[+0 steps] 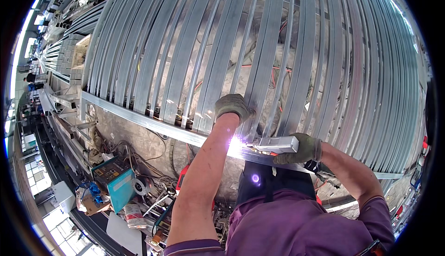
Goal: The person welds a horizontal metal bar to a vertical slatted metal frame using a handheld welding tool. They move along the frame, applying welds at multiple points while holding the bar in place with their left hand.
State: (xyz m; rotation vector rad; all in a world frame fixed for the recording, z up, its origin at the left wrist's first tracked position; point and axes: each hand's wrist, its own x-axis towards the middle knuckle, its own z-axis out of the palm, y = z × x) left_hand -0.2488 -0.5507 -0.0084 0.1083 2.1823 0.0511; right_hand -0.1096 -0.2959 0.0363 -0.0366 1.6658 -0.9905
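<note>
My right hand (305, 148), in a grey-green work glove, is closed around a boxy silver welding gun (280, 144). The gun's nozzle points left, and a bright white-violet welding glare (237, 147) burns at its tip, on the near cross rail (153, 123) of a metal frame. The glare hides the exact joint. Farther ahead, my gloved left hand (231, 105) is curled over a long galvanized metal tube (266, 66), just beyond the weld; its fingertips are mostly hidden. Many similar tubes run side by side away from me, with gaps between them.
Below the rail at left stand a teal machine box (121, 188), a wire spool (139, 186) and tangled cables (153, 163). Stacked metal tubes (69, 54) lie at the far left. More cables (273, 75) cross the concrete floor under the tubes.
</note>
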